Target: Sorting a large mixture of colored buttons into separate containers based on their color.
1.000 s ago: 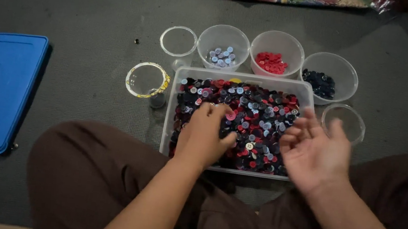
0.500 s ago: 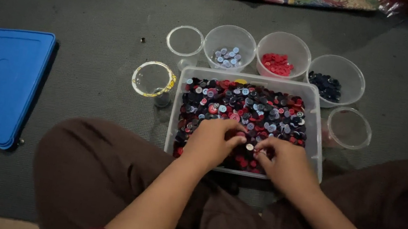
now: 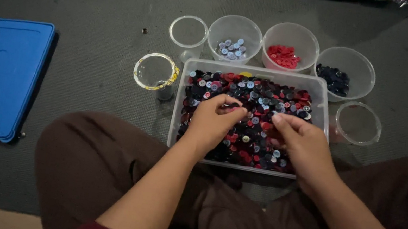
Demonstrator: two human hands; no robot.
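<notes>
A clear rectangular bin (image 3: 322, 93) of mixed red, dark blue and pale blue buttons (image 3: 264, 99) was seen on a grey mat, directly ahead of a seated person's crossed legs, its long axis running from 9 to 3 o'clock. Both hands were held over the button heap. The left hand (image 3: 213, 121) was curled with fingertips pinched narrow at the heap's middle; whether a button was gripped could not be told. The right hand (image 3: 302, 143), just beside it toward 3 o'clock, was loosely bent with fingers down among the buttons.

Beyond the bin, at 12 o'clock, three round tubs were ranged: pale blue buttons (image 3: 232, 48), red buttons (image 3: 283, 57), dark buttons (image 3: 335, 79).

Compared with half a second earlier, the hands were spread slightly apart; a second earlier, the right hand had been raised palm-up outside the bin's right edge.
</notes>
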